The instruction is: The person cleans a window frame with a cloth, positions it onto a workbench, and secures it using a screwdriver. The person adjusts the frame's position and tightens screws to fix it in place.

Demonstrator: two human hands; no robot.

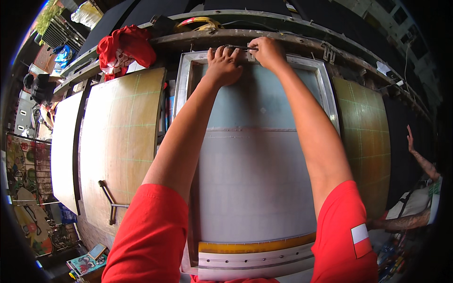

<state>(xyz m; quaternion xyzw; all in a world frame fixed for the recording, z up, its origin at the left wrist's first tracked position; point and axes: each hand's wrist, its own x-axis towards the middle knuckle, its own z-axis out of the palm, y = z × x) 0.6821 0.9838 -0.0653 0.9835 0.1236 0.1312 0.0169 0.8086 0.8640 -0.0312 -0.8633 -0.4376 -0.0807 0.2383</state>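
Observation:
Under my arms lies a silk-screen frame point(329, 89) with a pale metal rim and grey-blue mesh point(255, 188). My left hand point(222, 70) lies over its far rail with the fingers spread. Beside it, my right hand point(268, 53) pinches the end of a thin dark metal rod point(243, 47), which runs leftward toward the left fingertips; its exact kind is unclear. Just below the rod, a small metal clamp piece point(251, 57) shows at the rail. Across the frame's near end rests a squeegee point(255, 260) with an amber blade and a white, bolted holder.
A Y-shaped socket wrench point(112, 204) lies on the left board point(118, 108), which bears green lines. Another lined board point(363, 118) is on the right. Red cloth point(125, 49) hangs over the far rail point(302, 39). Another person's arm point(424, 165) shows at far right.

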